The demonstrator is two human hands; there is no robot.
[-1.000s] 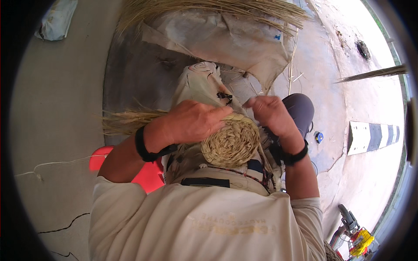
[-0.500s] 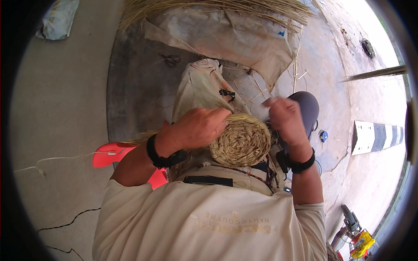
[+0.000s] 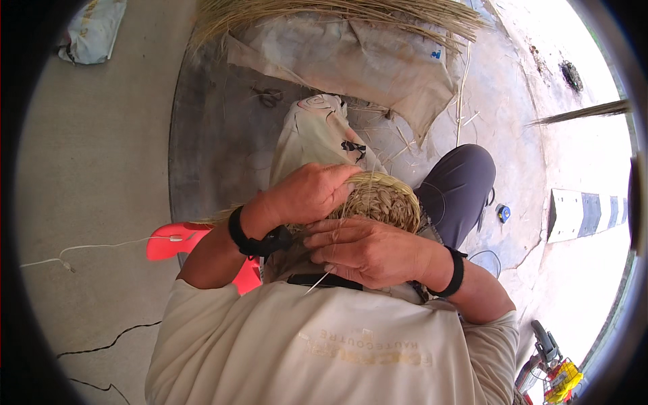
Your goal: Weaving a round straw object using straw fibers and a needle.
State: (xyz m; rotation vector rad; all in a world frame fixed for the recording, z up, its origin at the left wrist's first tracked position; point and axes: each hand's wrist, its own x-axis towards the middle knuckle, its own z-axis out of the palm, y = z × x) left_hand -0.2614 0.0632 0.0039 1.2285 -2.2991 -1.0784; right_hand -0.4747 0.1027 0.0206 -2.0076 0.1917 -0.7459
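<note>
A round coiled straw basket (image 3: 382,197) rests tilted in my lap, its rim at the far side. My left hand (image 3: 307,196) is closed on the rim's left edge, thumb and fingers pinching the straw. Across the near side of the basket lies my right hand (image 3: 374,253), fingers curled, hiding the basket's lower part. From under its fingers a thin, pale, needle-like piece (image 3: 317,283) sticks out toward my shirt. A fine strand runs over the basket near the left fingertips.
Long straw stalks (image 3: 337,10) lie across a beige cloth (image 3: 344,57) at the far side. Scissors (image 3: 268,96) are on the dark mat. A red plastic seat (image 3: 177,241) stands to the left, with a white cord beside it. A blue tape measure (image 3: 503,213) is right of my knee.
My right hand has come from the right of the basket, left and nearer, across its near side. The basket now tilts more. My left hand keeps its grip on the rim.
</note>
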